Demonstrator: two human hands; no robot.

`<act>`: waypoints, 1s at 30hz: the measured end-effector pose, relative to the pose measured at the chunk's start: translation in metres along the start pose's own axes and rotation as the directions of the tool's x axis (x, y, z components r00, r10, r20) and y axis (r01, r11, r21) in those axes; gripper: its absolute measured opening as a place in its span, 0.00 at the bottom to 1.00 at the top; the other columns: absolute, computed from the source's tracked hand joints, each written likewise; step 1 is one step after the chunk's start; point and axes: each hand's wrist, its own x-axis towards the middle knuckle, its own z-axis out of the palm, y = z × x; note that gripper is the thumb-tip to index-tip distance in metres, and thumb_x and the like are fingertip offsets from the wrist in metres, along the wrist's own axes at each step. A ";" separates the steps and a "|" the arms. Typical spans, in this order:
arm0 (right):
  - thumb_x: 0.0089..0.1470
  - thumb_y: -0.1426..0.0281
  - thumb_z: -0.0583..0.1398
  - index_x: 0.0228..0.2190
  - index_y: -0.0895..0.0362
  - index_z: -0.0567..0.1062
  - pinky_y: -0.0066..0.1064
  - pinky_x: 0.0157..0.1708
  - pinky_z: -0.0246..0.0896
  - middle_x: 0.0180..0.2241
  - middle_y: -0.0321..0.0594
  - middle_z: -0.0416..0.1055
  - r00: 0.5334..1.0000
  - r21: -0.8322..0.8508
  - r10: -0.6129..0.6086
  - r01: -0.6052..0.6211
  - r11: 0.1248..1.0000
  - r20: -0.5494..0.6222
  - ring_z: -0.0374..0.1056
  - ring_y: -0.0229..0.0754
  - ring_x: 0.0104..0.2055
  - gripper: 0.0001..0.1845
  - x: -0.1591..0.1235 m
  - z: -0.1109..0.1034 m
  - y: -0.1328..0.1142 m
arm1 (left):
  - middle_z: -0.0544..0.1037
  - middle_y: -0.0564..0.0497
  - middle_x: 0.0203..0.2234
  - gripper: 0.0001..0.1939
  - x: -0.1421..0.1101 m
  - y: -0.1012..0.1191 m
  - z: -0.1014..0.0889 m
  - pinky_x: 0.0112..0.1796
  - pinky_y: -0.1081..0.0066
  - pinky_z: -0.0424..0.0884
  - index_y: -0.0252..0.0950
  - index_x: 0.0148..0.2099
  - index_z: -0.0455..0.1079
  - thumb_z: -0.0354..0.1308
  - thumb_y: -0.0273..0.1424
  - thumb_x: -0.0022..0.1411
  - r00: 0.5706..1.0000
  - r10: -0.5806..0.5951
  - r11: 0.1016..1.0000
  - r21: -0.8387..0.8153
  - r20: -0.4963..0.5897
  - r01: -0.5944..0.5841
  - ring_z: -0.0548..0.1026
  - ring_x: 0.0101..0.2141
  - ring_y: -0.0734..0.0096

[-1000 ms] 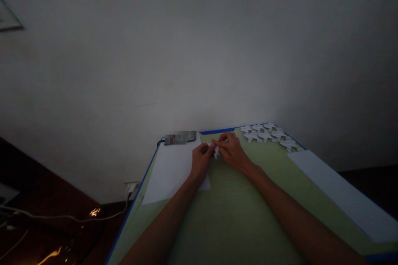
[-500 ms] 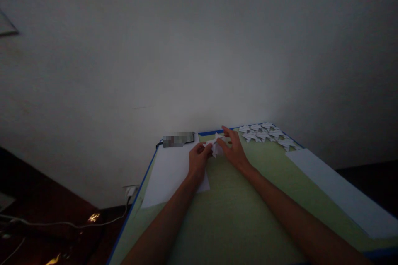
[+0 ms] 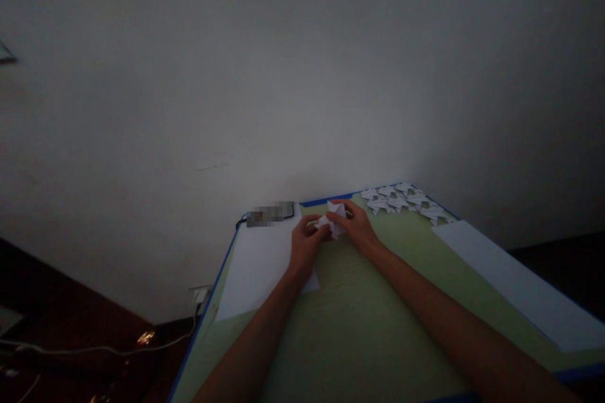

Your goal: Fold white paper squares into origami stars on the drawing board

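Note:
Between my two hands, above the green tabletop, is a small folded white paper figure (image 3: 336, 211) with pointed corners. My left hand (image 3: 307, 238) pinches its lower left part between thumb and fingers. My right hand (image 3: 354, 221) grips its right side, thumb on the near face and fingers behind. The fingertips behind the paper are partly hidden. Just beyond my right hand, several similar folded paper figures (image 3: 397, 203) lie in rows at the table's far right corner.
White paper sheets (image 3: 258, 264) lie on the left of the green table (image 3: 368, 327), with a phone-like device (image 3: 270, 214), its screen blurred, at their far end. A long white paper stack (image 3: 515, 283) lies along the right edge. A cable (image 3: 113, 350) runs to a wall socket (image 3: 200, 295).
My right fingers, raised and spread before, have closed onto the folded paper figure. The figure has turned and shows a broader face. The view has shifted slightly.

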 end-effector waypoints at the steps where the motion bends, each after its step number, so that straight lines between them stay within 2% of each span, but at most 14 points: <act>1: 0.42 0.61 0.69 0.43 0.55 0.77 0.32 0.33 0.66 0.35 0.38 0.77 1.000 -0.005 -0.011 0.011 1.000 0.008 0.71 0.43 0.35 0.25 0.000 0.000 0.000 | 0.81 0.49 0.27 0.24 0.000 0.001 0.000 0.33 0.68 0.76 0.33 0.44 0.74 0.73 0.42 0.49 1.000 0.007 1.000 0.019 0.001 -0.007 0.79 0.27 0.67; 6: 0.45 0.61 0.67 0.49 0.55 0.77 0.35 0.38 0.67 0.40 0.41 0.78 0.994 -0.060 -0.074 0.079 0.995 0.076 0.72 0.44 0.37 0.27 0.003 0.000 0.006 | 0.81 0.46 0.29 0.22 0.001 0.001 0.001 0.30 0.70 0.74 0.32 0.39 0.76 0.68 0.47 0.54 0.998 0.061 0.992 0.109 -0.011 -0.059 0.78 0.26 0.68; 11: 0.48 0.63 0.63 0.47 0.54 0.79 0.39 0.52 0.64 0.51 0.44 0.75 0.986 -0.124 -0.164 0.168 0.978 0.043 0.71 0.47 0.49 0.22 0.006 -0.001 0.011 | 0.81 0.46 0.31 0.18 0.003 -0.003 -0.002 0.30 0.71 0.73 0.32 0.37 0.76 0.67 0.44 0.56 0.990 0.130 0.979 0.165 -0.045 -0.121 0.77 0.29 0.69; 13: 0.50 0.63 0.61 0.44 0.54 0.79 0.39 0.49 0.65 0.48 0.44 0.77 0.988 -0.115 -0.154 0.153 0.982 0.004 0.72 0.47 0.47 0.20 0.007 -0.001 0.014 | 0.80 0.47 0.31 0.17 0.002 -0.004 -0.002 0.30 0.71 0.72 0.32 0.39 0.75 0.66 0.43 0.58 0.990 0.131 0.979 0.164 -0.048 -0.122 0.77 0.29 0.69; 15: 0.50 0.61 0.61 0.40 0.55 0.78 0.37 0.42 0.68 0.42 0.44 0.78 0.990 -0.110 -0.138 0.135 0.985 -0.023 0.73 0.46 0.40 0.17 0.008 -0.002 0.015 | 0.80 0.47 0.32 0.16 0.002 -0.004 -0.002 0.30 0.70 0.72 0.33 0.39 0.74 0.65 0.42 0.58 0.989 0.141 0.974 0.186 -0.036 -0.132 0.77 0.30 0.68; 19: 0.51 0.57 0.63 0.36 0.56 0.77 0.34 0.33 0.66 0.37 0.42 0.77 0.988 -0.141 -0.153 0.147 0.979 -0.031 0.71 0.43 0.31 0.16 0.008 -0.003 0.015 | 0.79 0.47 0.34 0.12 0.000 -0.002 0.000 0.33 0.70 0.71 0.35 0.39 0.74 0.64 0.38 0.60 0.980 0.197 0.936 0.300 -0.020 -0.182 0.76 0.35 0.66; 22: 0.52 0.56 0.64 0.34 0.55 0.77 0.34 0.33 0.67 0.36 0.41 0.77 0.983 -0.156 -0.182 0.176 0.972 -0.025 0.70 0.42 0.30 0.16 0.007 -0.004 0.014 | 0.79 0.48 0.35 0.11 -0.002 0.000 0.000 0.36 0.70 0.71 0.36 0.44 0.75 0.62 0.36 0.62 0.974 0.225 0.911 0.355 -0.004 -0.209 0.76 0.36 0.67; 25: 0.52 0.56 0.64 0.34 0.55 0.77 0.35 0.34 0.68 0.36 0.41 0.78 0.980 -0.164 -0.196 0.191 0.968 -0.016 0.71 0.43 0.31 0.15 0.007 -0.004 0.012 | 0.78 0.49 0.36 0.14 -0.003 -0.001 0.000 0.36 0.70 0.70 0.39 0.51 0.75 0.60 0.33 0.64 0.967 0.253 0.887 0.392 0.032 -0.245 0.75 0.36 0.68; 30: 0.52 0.57 0.64 0.32 0.55 0.79 0.36 0.38 0.69 0.36 0.42 0.78 0.970 -0.191 -0.242 0.233 0.954 -0.028 0.73 0.46 0.37 0.14 0.008 -0.006 0.011 | 0.75 0.48 0.39 0.15 -0.002 -0.003 -0.001 0.36 0.71 0.71 0.43 0.54 0.76 0.57 0.32 0.66 0.940 0.319 0.841 0.419 0.125 -0.341 0.73 0.37 0.69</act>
